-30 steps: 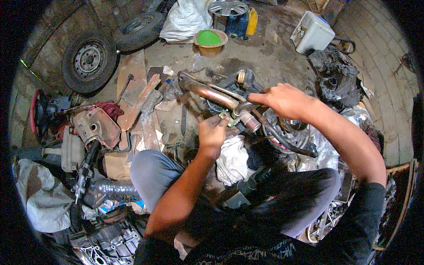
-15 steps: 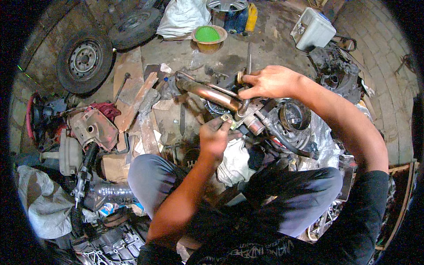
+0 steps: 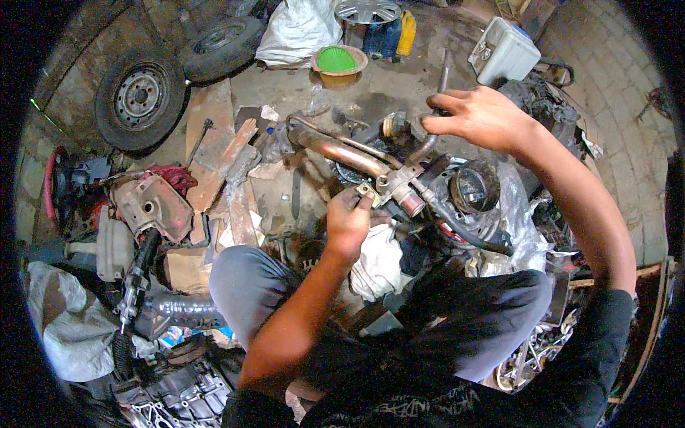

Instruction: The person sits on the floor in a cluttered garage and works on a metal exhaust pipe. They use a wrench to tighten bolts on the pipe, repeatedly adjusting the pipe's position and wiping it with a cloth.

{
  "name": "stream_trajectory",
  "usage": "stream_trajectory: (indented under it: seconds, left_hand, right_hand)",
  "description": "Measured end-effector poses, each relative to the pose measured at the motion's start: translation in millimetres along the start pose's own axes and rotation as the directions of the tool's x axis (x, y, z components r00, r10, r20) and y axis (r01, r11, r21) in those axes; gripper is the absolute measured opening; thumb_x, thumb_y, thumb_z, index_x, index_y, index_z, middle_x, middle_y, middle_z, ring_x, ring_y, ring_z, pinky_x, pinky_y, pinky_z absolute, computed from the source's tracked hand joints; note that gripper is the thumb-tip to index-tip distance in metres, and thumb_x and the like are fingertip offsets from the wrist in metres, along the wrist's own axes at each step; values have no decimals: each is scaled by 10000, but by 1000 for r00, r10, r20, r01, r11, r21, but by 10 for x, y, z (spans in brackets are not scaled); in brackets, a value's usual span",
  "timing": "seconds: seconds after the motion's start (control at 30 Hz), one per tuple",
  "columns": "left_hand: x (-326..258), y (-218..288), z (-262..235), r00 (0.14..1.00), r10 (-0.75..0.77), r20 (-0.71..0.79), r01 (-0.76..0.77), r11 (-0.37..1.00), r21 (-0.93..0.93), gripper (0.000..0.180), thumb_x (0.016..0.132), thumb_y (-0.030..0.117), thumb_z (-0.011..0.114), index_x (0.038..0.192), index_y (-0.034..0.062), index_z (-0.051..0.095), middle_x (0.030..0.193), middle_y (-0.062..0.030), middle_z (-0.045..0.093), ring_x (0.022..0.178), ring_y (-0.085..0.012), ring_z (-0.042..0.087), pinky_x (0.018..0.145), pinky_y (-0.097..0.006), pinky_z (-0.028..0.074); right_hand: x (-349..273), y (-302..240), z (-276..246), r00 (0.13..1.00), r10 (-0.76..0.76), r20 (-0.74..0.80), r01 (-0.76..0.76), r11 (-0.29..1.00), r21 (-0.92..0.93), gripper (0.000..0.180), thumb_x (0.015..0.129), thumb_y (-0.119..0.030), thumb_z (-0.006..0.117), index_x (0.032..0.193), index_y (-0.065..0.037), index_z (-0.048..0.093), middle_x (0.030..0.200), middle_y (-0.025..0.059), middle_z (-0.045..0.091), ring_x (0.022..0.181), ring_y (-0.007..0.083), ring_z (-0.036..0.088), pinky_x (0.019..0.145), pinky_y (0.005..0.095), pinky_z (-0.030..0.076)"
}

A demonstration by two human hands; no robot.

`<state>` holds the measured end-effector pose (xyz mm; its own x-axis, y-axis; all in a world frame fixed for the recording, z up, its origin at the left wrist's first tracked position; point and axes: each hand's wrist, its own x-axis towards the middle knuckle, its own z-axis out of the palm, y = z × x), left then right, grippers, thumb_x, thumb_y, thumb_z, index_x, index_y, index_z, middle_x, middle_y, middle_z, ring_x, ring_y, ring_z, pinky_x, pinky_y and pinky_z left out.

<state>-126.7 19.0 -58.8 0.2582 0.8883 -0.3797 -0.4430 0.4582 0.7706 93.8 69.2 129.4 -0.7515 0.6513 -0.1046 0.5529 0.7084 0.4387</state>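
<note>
A metal pipe assembly (image 3: pixel 342 155) with a thick brownish tube, a thinner pipe and a cylindrical fitting lies before my knees. My left hand (image 3: pixel 349 220) is closed on a small flange at its near end, thumb on top. A bent metal bar, like an L-shaped wrench (image 3: pixel 428 143), is gripped in my right hand (image 3: pixel 481 118). Its upper end points away from me, and its lower end is beside the assembly's end block (image 3: pixel 399 183). A round opening shows in that block. A dark hose (image 3: pixel 460 232) runs right from the fitting.
A white cloth (image 3: pixel 378 262) lies between my legs. Beyond the assembly stands a basin with a green bowl (image 3: pixel 335 59). Two wheels (image 3: pixel 139 98) lean at the far left. Car parts and cardboard crowd the left; a white box (image 3: pixel 506 50) stands far right.
My right hand has moved right with the bent bar, drawing its lower end off the end block and uncovering the opening. My left hand has barely moved.
</note>
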Motion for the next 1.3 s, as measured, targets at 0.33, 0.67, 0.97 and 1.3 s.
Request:
stream_trajectory:
  seconds: [0.33,0.67,0.97,1.3]
  left_hand:
    - [21,87,-28,1000,-11,-26,14,994,105,319,941,96,556,1195,-70,457,963,-164,597,607,-244,646,531,-374,592]
    - [109,53,-147,997,6,73,-20,983,182,379,907,113,597,1192,-92,454,1007,-196,576,694,-284,654,547,-405,594]
    - [85,25,-103,1000,2,10,-4,988,154,404,915,126,603,1253,-44,459,1016,-194,585,614,-270,653,484,-351,543]
    - [79,35,-156,995,93,38,-100,962,255,416,909,143,620,1249,-46,472,994,-162,604,556,-229,626,438,-334,502]
  right_hand:
    - [-826,-820,-510,679,677,-283,-422,676,604,457,859,-61,649,1265,49,472,1024,158,604,846,219,574,752,342,457]
    - [-835,-2100,165,898,408,164,-283,250,926,404,840,-250,642,1173,-34,571,976,214,645,909,417,606,765,484,473]
    - [-501,-2959,2123,695,438,570,-703,244,668,323,906,-326,534,1199,-193,563,962,230,662,922,419,628,805,536,485]
    - [-401,-3246,2693,618,503,604,-765,205,611,294,911,-258,547,1182,-148,578,968,210,654,943,414,619,813,508,484]
